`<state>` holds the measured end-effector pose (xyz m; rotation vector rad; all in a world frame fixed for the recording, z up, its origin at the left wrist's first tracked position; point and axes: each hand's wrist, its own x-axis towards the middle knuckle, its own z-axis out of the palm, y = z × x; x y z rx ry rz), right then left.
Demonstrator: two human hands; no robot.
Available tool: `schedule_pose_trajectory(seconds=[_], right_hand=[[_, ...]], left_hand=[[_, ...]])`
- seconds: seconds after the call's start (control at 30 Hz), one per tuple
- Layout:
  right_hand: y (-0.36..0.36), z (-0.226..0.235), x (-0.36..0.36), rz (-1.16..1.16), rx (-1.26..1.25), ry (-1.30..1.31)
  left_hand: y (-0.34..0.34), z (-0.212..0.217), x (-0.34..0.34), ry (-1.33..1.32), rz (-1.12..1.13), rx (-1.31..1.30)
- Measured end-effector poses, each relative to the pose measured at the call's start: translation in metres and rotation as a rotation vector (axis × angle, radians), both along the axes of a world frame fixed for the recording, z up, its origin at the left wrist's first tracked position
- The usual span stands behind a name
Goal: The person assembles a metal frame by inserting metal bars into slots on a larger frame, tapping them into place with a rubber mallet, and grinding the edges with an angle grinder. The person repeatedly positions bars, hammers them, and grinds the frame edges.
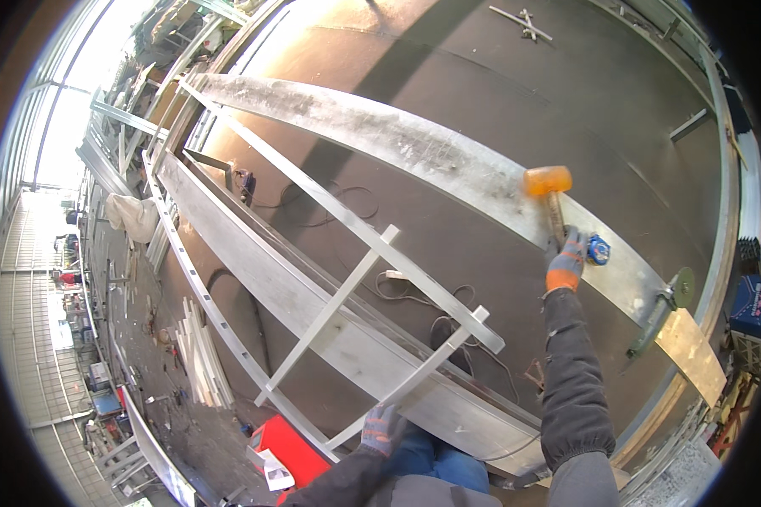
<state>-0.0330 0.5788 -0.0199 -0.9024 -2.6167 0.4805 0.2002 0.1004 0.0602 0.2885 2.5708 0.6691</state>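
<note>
Right hand: gripping mallet over metal beam.
Left hand: closed on crossbar.
Nearby: tape measure at 3 o'clock of right hand; grinder at 5.

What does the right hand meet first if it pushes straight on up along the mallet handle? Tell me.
Going straight on, the gloved right hand would meet the orange mallet head it holds by the handle, which lies over the long grey metal beam. Depth is hard to judge in this fisheye view.

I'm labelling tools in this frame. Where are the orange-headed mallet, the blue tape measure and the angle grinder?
orange-headed mallet [547, 181], head view, on its orange head.
blue tape measure [599, 250], head view, on its case.
angle grinder [661, 314], head view, on its green body.
</note>
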Motion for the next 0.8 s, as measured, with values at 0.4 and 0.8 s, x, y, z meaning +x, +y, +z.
schedule_pose_trajectory(seconds=[0.4,0.8], right_hand=[[-0.028,0.023,0.011,0.013,0.056,0.061],[0.082,0.019,0.19,-0.329,-0.478,-0.007]], left_hand=[[-0.029,0.005,-0.131,0.099,0.162,-0.083],[-0.21,-0.04,0.055,-0.122,1.431,-0.568]])
